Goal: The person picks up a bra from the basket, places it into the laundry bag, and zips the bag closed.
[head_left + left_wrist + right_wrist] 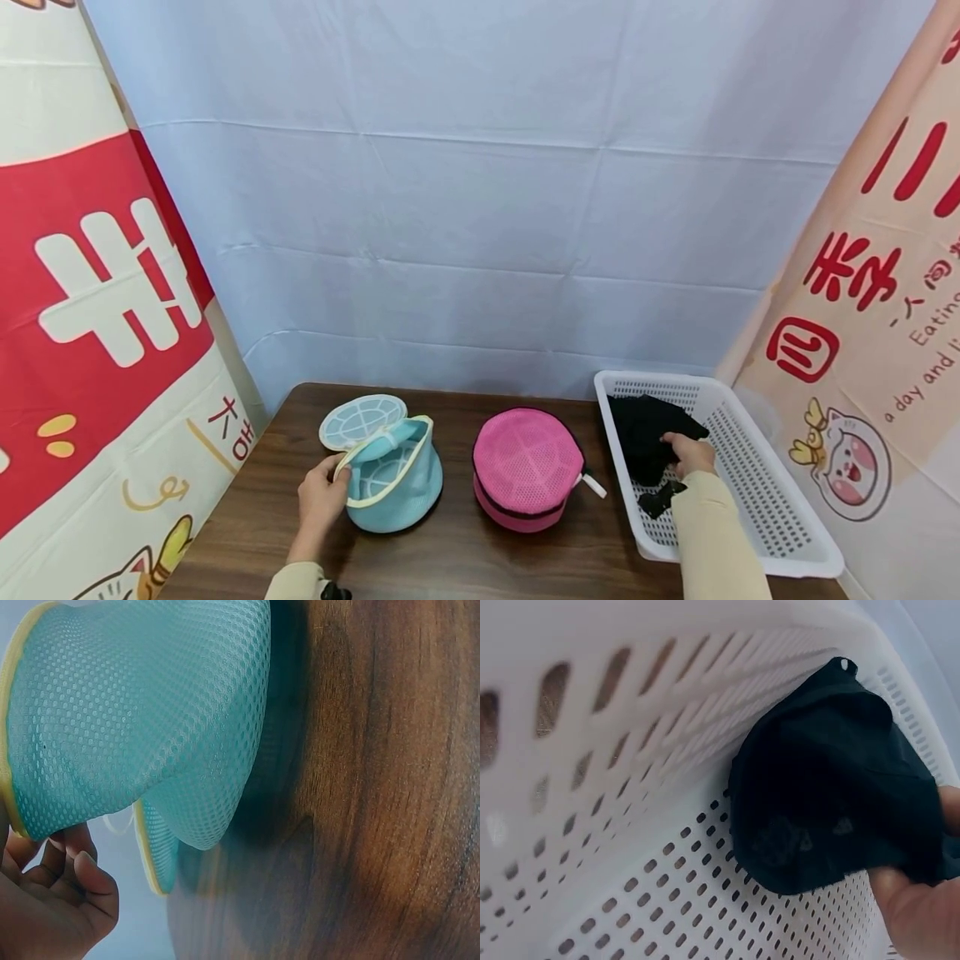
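One left hand (322, 500): pinches the rim of the blue bag (401, 504).
Blue bag: on the desk (457, 571), lid (363, 422) folded back; keeping the rim raised should hold its mouth wide.
Pink bag (528, 462): between; best left undisturbed.
Black cloth (637, 433): inside the white basket (776, 492), left side.
Right hand (693, 456): grips the cloth's edge; gathering more would tame loose folds.

We see a yellow-edged blue mesh bag (403, 497) standing open on the tabletop (450, 571) at left, and bunched black cloth (637, 429) inside the white basket (806, 565) at right.
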{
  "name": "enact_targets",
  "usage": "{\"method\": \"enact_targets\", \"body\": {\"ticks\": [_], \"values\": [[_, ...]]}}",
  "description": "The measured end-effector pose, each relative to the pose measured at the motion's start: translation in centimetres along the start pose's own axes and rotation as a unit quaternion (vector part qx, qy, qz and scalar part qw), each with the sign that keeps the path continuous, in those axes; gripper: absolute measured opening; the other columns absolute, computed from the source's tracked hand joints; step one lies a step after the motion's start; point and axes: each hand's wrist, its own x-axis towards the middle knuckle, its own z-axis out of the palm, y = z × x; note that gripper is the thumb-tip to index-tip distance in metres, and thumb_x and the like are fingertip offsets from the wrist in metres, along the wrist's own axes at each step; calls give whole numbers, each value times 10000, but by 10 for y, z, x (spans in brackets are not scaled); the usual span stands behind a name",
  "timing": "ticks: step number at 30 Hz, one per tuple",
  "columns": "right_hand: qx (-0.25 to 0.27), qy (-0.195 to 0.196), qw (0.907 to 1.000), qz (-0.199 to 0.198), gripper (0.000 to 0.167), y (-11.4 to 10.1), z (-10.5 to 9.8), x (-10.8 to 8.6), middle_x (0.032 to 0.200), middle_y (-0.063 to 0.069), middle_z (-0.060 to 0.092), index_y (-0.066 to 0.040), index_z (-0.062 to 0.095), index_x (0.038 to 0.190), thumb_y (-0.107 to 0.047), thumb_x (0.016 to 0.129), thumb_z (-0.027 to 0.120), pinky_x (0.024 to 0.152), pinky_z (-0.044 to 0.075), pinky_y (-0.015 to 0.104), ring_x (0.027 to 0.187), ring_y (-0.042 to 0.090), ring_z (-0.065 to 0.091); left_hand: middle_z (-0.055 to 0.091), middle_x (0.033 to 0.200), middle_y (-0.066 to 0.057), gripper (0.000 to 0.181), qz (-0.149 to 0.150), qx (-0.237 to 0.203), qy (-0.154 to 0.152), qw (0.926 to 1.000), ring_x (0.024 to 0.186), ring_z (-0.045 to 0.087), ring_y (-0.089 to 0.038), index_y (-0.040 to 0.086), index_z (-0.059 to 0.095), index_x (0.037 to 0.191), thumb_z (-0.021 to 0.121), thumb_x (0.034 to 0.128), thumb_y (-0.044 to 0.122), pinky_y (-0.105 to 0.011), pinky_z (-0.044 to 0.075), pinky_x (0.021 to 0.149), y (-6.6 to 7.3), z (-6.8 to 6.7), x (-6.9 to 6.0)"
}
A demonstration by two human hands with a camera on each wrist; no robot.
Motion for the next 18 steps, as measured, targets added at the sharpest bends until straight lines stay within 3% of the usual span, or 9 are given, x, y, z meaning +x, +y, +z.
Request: {"method": "enact_targets", "body": {"ticks": [7, 10, 14, 15, 16, 18], "values": [[-88, 86, 9999, 52, 749, -1, 0, -6, 1410, 308, 224, 143, 174, 1400, -67, 800, 570, 514, 406, 266, 883, 288, 422, 631, 904, -119, 238, -24, -40, 15, 10000, 826, 526, -280, 48, 661, 1102, 563, 899, 122, -390, 394, 704, 1, 0, 0], [-255, 170, 9995, 3, 772, -6, -3, -14, 1459, 295, 140, 119, 113, 1423, -95, 824, 551, 607, 397, 310, 1067, 341, 357, 619, 842, -92, 248, -3, -10, 21, 10000, 791, 528, -267, 43, 650, 1116, 562, 900, 128, -383, 399, 687, 2, 1, -1], [-386, 234, 9990, -63, 776, -10, -8, -23, 1484, 278, 63, 80, 64, 1444, -130, 854, 522, 712, 360, 386, 1151, 363, 293, 603, 813, -72, 245, 32, -26, 106, 9999, 787, 528, -265, 48, 646, 1116, 568, 902, 139, -390, 397, 688, 4, 3, -2], [-407, 228, 9989, -60, 777, -10, -9, -23, 1488, 274, 43, 72, 51, 1447, -139, 861, 516, 751, 360, 410, 1182, 373, 280, 603, 818, -73, 241, 39, -44, 136, 9999, 794, 528, -268, 50, 647, 1113, 571, 905, 144, -393, 395, 692, 4, 3, -2], [-394, 211, 9990, -46, 808, -3, -11, -9, 1492, 267, 22, 56, 31, 1453, -150, 854, 534, 731, 365, 424, 1186, 372, 270, 601, 819, -73, 236, 42, -60, 156, 9999, 799, 526, -270, 51, 647, 1110, 573, 908, 147, -396, 393, 694, 4, 3, -2], [-345, 208, 9992, -57, 811, -2, -11, -10, 1494, 262, -2, 60, 17, 1450, -152, 852, 522, 827, 355, 453, 1270, 376, 207, 598, 819, -72, 226, 44, -83, 197, 9998, 801, 525, -271, 53, 651, 1100, 579, 911, 154, -397, 392, 694, 4, 3, -2]]}}
